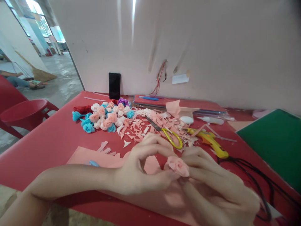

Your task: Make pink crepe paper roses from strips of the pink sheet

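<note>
A pink paper rose (178,166) is held up between my two hands above the red table. My left hand (143,169) pinches its left side with thumb and fingertips. From the other side, my right hand (211,179) has its fingers closed at the rose's right edge and base. Beneath them lies a large pink paper sheet (94,155). Just beyond my hands, yellow-handled scissors (172,138) rest on pink paper scraps (134,128). A yellow glue gun (211,141) lies to the right, past my right hand.
Finished paper roses (103,116) in pink, white and blue are heaped at the back left. A black phone (114,85) leans against the wall. The glue gun's black cord (254,172) trails right, near a green board (277,144). A red chair (28,110) stands left.
</note>
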The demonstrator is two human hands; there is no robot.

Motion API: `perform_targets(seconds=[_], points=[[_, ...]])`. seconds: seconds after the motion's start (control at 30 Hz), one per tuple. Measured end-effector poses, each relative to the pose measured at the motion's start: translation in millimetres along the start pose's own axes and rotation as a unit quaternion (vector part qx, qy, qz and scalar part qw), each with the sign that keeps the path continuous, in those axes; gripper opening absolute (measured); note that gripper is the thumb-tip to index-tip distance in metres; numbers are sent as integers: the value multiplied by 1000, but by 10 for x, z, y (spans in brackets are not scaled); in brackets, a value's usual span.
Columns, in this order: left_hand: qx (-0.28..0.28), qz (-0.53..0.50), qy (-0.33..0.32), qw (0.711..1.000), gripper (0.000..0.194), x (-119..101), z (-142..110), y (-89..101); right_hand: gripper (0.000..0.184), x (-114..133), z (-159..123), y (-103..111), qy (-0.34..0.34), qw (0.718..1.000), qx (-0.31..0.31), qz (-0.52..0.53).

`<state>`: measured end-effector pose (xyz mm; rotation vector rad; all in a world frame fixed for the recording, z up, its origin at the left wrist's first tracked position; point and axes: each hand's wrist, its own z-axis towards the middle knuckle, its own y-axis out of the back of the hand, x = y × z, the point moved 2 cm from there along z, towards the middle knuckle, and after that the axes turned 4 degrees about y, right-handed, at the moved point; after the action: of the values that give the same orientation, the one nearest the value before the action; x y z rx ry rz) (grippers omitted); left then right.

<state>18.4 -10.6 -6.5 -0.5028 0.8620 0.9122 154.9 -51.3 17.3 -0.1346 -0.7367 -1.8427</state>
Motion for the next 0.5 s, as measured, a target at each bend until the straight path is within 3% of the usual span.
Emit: perform_targets(seconds=[0.33,0.5], points=[[23,52,-55,997,11,-92,78,-5,24,138,74,-19,3,998,-8,-60],[59,69,-33,995,11,-95,108,10,23,153,45,1,21,995,8,-94]])
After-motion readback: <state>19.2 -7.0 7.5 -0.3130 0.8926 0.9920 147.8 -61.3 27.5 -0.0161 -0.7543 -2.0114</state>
